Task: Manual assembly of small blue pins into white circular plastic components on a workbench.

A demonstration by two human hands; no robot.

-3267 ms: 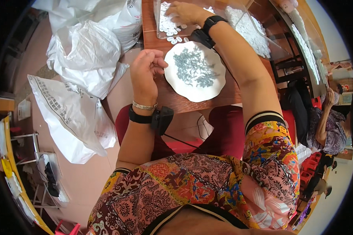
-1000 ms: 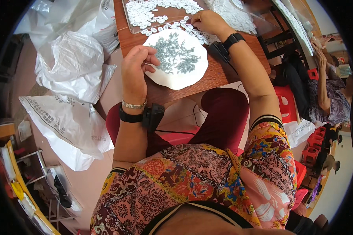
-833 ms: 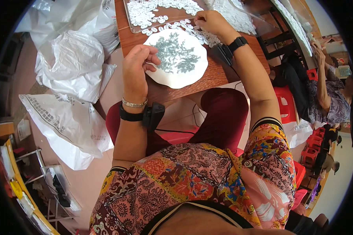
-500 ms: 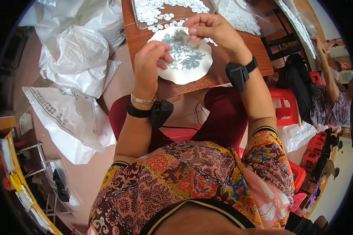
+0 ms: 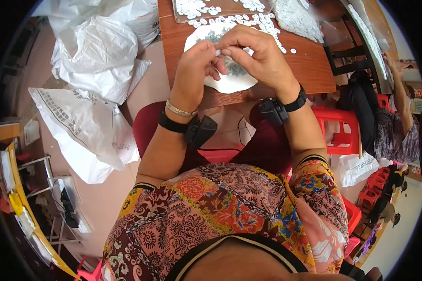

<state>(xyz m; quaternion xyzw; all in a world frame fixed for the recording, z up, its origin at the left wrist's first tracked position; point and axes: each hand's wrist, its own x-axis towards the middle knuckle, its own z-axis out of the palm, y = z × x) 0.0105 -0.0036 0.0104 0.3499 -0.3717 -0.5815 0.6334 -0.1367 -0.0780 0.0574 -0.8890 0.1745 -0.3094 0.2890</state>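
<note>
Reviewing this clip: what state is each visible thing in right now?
Right hand, pinching a small white piece
Left hand, fingers curled at the small white piece; grip unclear
Scalloped plate, on the wooden table, partly hidden
Grey pieces, loose on the scalloped plate
White ovals, scattered loose beside the clear tray
Clear tray, holding more ovals
White sack, bulging, crumpled
Red stool, upright

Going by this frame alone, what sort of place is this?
Probably a small workshop for handwork: loose white pieces spread on a wooden table, bulky white sacks on the floor, and red plastic stools.
</note>
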